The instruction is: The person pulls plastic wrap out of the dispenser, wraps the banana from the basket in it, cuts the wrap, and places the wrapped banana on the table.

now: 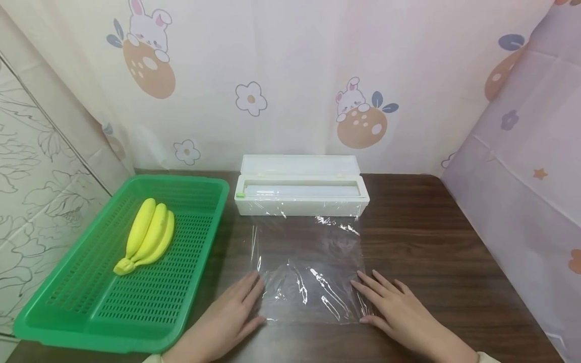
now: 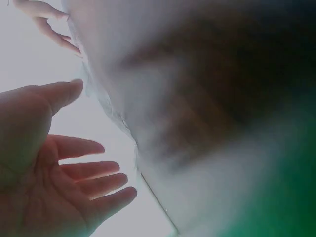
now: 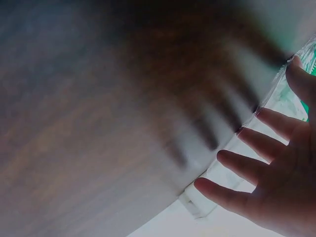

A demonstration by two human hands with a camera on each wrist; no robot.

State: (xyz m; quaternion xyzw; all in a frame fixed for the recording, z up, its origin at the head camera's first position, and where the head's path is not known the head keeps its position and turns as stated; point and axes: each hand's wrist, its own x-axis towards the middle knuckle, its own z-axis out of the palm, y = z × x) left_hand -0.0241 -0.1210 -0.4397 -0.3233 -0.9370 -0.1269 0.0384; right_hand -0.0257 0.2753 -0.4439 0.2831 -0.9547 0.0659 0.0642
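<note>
Left hand (image 1: 227, 313) and right hand (image 1: 399, 310), fingers spread, apparently flatten film (image 1: 308, 275) at eight and four o'clock; next move likely needs even tension.

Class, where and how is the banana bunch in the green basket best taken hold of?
Probably by the joined stem end of the banana bunch, from above, with the nearer left hand: the fruits meet there, that end faces the person's side, and the raised walls of the green basket would hinder a sideways approach.
</note>
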